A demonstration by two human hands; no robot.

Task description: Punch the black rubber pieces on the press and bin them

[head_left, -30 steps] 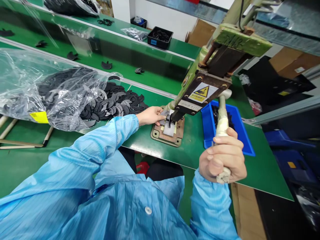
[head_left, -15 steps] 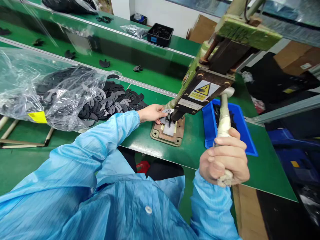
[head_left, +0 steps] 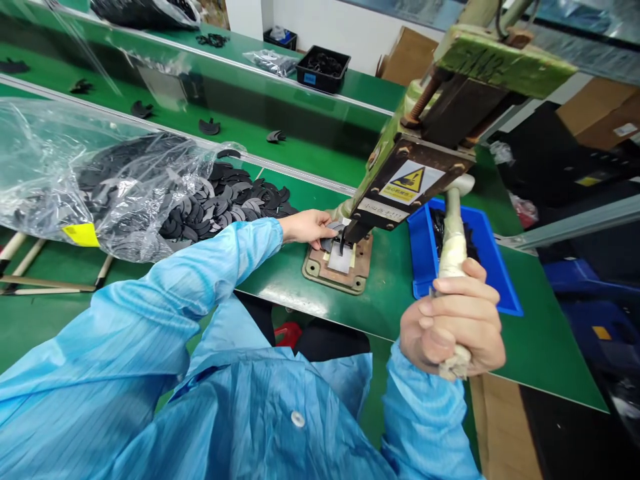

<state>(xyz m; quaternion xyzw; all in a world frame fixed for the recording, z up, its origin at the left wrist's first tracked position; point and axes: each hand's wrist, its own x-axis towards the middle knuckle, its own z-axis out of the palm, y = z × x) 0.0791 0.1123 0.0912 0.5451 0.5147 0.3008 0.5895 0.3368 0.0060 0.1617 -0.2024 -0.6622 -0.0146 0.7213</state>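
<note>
My right hand [head_left: 457, 320] is wrapped round the tape-covered lever [head_left: 454, 233] of a green hand press [head_left: 400, 173]. My left hand [head_left: 311, 228] pinches a dark curved plastic piece [head_left: 329, 238] at the press base [head_left: 361, 267], close under the ram. A small black part [head_left: 343, 241] stands beside that piece, next to a pale metal plate [head_left: 340, 259] on the base. My fingertips and the ram hide part of the curved piece. Left of my hand, many loose curved pieces [head_left: 227, 203] spill from a clear plastic bag [head_left: 120, 193].
A blue bin [head_left: 500, 267] with dark parts stands right of the press, behind the lever. Beyond the table, spaced dark parts [head_left: 209, 127] lie on a green belt [head_left: 240, 143]. A black bin [head_left: 323, 69] sits on the far ledge. A warning label [head_left: 413, 180] marks the press.
My left fingers have shifted slightly over the curved piece at the press base. My right hand keeps its hold on the lever; the whole view has moved a little.
</note>
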